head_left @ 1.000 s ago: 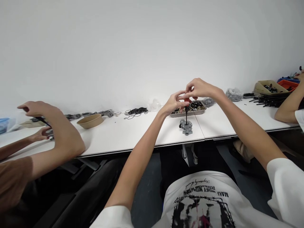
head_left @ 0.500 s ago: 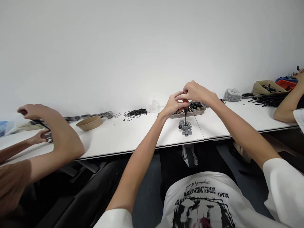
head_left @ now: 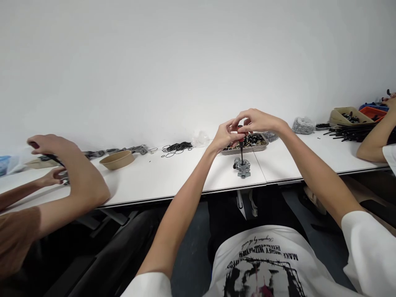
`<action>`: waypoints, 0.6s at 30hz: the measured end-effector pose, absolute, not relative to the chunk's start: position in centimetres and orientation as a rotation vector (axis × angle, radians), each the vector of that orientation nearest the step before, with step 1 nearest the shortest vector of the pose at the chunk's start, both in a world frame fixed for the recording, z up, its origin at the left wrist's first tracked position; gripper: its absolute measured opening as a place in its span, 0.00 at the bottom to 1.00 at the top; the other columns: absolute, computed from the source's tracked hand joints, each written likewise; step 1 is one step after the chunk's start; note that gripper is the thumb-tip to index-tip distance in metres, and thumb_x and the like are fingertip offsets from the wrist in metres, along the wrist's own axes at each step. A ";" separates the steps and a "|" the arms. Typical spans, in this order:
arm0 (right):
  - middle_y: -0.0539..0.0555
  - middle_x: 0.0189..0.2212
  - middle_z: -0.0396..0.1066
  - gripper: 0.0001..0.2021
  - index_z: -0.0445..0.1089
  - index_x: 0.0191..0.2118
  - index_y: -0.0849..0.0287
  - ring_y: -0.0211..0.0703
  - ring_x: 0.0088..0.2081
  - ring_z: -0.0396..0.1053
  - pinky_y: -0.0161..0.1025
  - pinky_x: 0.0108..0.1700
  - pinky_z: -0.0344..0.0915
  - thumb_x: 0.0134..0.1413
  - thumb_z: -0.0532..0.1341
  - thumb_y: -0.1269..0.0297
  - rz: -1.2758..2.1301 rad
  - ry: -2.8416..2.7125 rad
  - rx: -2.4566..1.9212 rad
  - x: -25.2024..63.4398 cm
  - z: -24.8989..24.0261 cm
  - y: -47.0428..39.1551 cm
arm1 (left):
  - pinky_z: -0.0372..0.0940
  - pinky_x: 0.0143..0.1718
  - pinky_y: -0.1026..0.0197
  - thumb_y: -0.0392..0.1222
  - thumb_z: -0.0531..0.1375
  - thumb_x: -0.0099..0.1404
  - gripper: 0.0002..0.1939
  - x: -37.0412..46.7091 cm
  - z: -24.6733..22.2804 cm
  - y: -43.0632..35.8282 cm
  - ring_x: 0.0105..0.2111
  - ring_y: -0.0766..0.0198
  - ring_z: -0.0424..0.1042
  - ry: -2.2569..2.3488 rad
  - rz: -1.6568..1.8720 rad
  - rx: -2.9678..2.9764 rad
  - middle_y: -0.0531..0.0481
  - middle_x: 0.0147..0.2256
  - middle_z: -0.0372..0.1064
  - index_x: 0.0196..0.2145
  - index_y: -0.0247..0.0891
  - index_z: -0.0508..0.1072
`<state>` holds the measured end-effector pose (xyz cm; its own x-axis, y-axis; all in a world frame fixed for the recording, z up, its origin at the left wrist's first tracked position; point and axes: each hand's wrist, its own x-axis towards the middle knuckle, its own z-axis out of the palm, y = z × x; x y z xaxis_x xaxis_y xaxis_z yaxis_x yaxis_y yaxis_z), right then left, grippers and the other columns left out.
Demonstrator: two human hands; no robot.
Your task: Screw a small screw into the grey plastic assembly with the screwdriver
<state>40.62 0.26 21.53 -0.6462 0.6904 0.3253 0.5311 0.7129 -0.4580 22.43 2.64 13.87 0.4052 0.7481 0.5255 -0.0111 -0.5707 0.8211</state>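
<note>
A screwdriver (head_left: 241,149) with a red and black handle stands upright, its dark shaft reaching down into a small grey metal carburetor body (head_left: 243,170) on the white table. My left hand (head_left: 225,136) has its fingers closed around the lower part of the handle. From above and to the right, my right hand (head_left: 255,119) pinches the handle's top with curled fingers. The screwdriver's tip is hidden inside the round opening of the body.
Behind my hands lies a metal tray (head_left: 261,146) of small parts. Black rubber rings (head_left: 177,147) and a tan bowl (head_left: 116,160) are to the left. Black rods (head_left: 352,132) and bins (head_left: 348,115) lie right. Co-workers' arms (head_left: 74,173) rest on both sides.
My right hand's fingers have loosened and shifted slightly around the handle's top. The screwdriver remains upright in the carburetor body, and my left hand has barely moved.
</note>
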 end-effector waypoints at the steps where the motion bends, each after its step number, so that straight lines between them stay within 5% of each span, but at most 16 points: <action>1: 0.56 0.36 0.72 0.12 0.76 0.41 0.59 0.43 0.36 0.67 0.41 0.37 0.63 0.54 0.69 0.58 0.462 -2.455 -0.927 40.7 21.6 0.3 | 0.66 0.27 0.62 0.37 0.70 0.55 0.28 22.4 13.9 2.7 0.31 0.61 0.76 0.624 1.224 1.892 0.45 0.34 0.76 0.55 0.35 0.73; 18: 0.58 0.31 0.70 0.12 0.77 0.34 0.61 0.43 0.33 0.65 0.42 0.34 0.61 0.53 0.69 0.55 0.209 -2.321 -1.142 40.5 21.4 0.4 | 0.67 0.27 0.62 0.40 0.70 0.57 0.25 22.5 14.0 2.4 0.29 0.62 0.75 0.629 1.215 1.925 0.48 0.30 0.75 0.52 0.35 0.75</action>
